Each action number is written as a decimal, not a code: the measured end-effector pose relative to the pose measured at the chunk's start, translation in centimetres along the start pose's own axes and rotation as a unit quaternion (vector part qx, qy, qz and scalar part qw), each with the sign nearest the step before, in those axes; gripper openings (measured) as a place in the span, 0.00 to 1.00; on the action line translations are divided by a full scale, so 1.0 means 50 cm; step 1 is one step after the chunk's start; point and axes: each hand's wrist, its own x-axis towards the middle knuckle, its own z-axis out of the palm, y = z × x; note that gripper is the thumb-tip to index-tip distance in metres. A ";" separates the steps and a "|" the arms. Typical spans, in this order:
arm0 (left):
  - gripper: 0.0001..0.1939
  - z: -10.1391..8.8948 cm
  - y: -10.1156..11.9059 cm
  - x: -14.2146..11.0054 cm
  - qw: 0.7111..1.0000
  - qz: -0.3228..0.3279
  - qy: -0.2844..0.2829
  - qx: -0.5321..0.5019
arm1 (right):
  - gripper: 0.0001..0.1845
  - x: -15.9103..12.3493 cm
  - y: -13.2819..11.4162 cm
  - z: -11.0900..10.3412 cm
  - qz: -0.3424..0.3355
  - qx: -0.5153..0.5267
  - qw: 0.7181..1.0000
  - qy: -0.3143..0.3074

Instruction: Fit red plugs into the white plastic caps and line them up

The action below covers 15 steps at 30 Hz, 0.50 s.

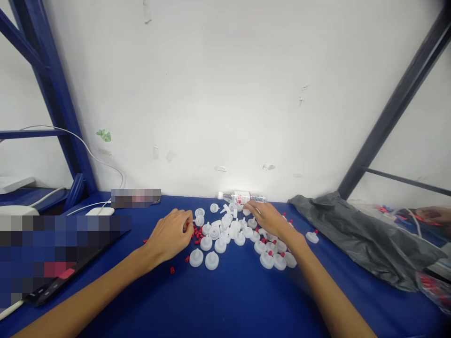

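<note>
My left hand (174, 233) is closed, its fingers curled down beside the small red caps (198, 233). Whatever its fingertips pinch is hidden. My right hand (267, 218) reaches across the back of the pile, its fingers bent down and drawn together on a white nozzle cap (246, 212). Between the hands lies a heap of white plastic nozzle caps (225, 225), some upright and others tipped over. Beside my right forearm is a group of white nozzle caps with red tips (267, 260). Two plain white nozzle caps (212, 261) stand at the front.
A clear plastic bottle (243, 196) lies against the wall behind the heap. At right a dark grey plastic bag (348, 234) spreads over the blue table (225, 305). One red-tipped cap (312, 236) stands apart near it. Loose red caps (172, 270) and a black power strip (52, 291) lie left.
</note>
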 end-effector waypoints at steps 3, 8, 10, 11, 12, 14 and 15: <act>0.07 0.011 0.000 -0.003 1.000 0.017 -0.002 0.004 | 0.23 -0.003 0.007 -0.016 0.018 0.005 1.000 0.011; 0.05 0.019 -0.003 -0.005 0.999 0.033 0.001 -0.002 | 0.23 -0.004 0.004 -0.027 0.024 0.002 1.000 0.001; 0.05 0.020 -0.003 -0.006 0.999 0.033 -0.003 -0.001 | 0.21 -0.003 0.007 -0.029 0.040 -0.015 0.999 0.003; 0.05 0.020 -0.002 -0.006 0.999 0.033 -0.004 0.000 | 0.20 -0.003 0.011 -0.031 0.055 -0.028 0.998 0.010; 0.05 0.019 -0.002 -0.005 0.999 0.033 -0.004 0.000 | 0.19 -0.003 0.018 -0.034 0.076 -0.044 0.996 0.018; 0.06 0.019 -0.001 -0.005 0.999 0.035 -0.001 -0.002 | 0.17 -0.007 0.035 -0.043 0.122 -0.076 0.989 0.029; 0.06 0.019 0.000 -0.005 0.999 0.037 0.000 -0.003 | 0.16 -0.011 0.046 -0.047 0.146 -0.089 0.985 0.029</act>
